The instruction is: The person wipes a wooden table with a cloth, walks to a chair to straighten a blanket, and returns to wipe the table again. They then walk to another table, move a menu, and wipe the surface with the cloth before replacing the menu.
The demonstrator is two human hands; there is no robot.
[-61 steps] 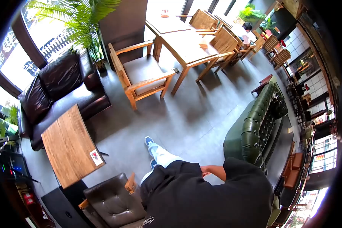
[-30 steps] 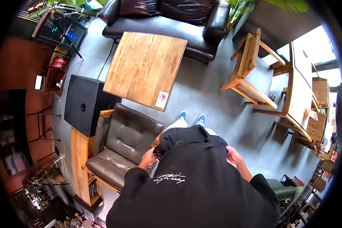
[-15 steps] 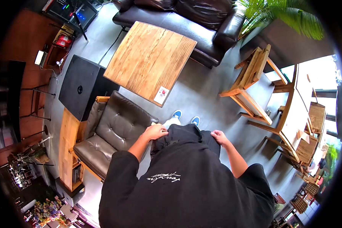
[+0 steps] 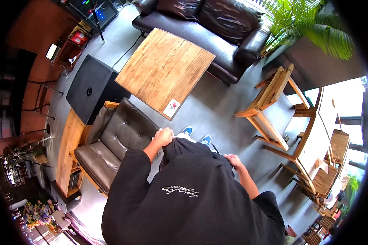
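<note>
Black cloth [image 4: 183,148] hangs at my waist, just beyond the front of my black T-shirt [image 4: 192,212]. At its left side my left hand [image 4: 163,137] is closed on an edge of the cloth, near the leather armchair. Out to the right, my right hand [image 4: 234,161] pinches the cloth's other side, and a thin dark strip runs forward from those fingers. Folds partly hide what lies in each grip. Past the cloth, my blue shoes [image 4: 197,135] stand on the grey floor.
A brown leather armchair [image 4: 129,126] stands close on my left, beside a black speaker box [image 4: 90,87]. Ahead are a wooden table [image 4: 163,69] with a card [image 4: 172,107] and a dark sofa [image 4: 216,45]. Wooden chairs [image 4: 270,98] stand right.
The view has tilted and shifted slightly. Both hands remain on the cloth; my right hand is lower in view, and the cloth looks more bunched, with a thin strip now showing.
</note>
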